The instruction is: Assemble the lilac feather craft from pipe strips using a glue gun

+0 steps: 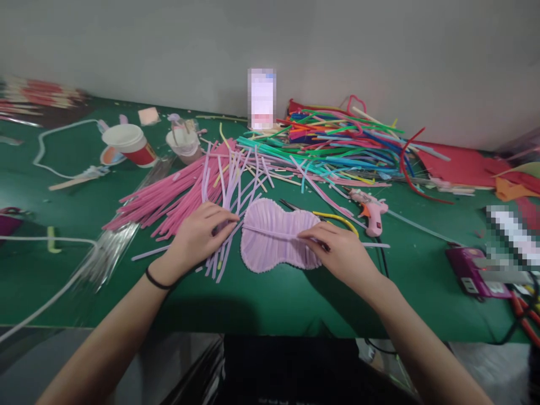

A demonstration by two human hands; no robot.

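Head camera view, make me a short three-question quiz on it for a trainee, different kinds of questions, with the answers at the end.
1. True or false: a lilac strip stretches between the left hand and the right hand.
2. The body of the glue gun is: A) green, B) pink, C) black.
3. Fill in: the pleated lilac piece is narrower at its ____ than toward its ends.

Key: 1 true; 2 B; 3 middle.

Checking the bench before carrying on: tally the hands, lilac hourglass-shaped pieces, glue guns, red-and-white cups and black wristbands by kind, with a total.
Left hand and right hand: 2
Lilac hourglass-shaped piece: 1
Glue gun: 1
Red-and-white cup: 1
Black wristband: 1
Total: 6
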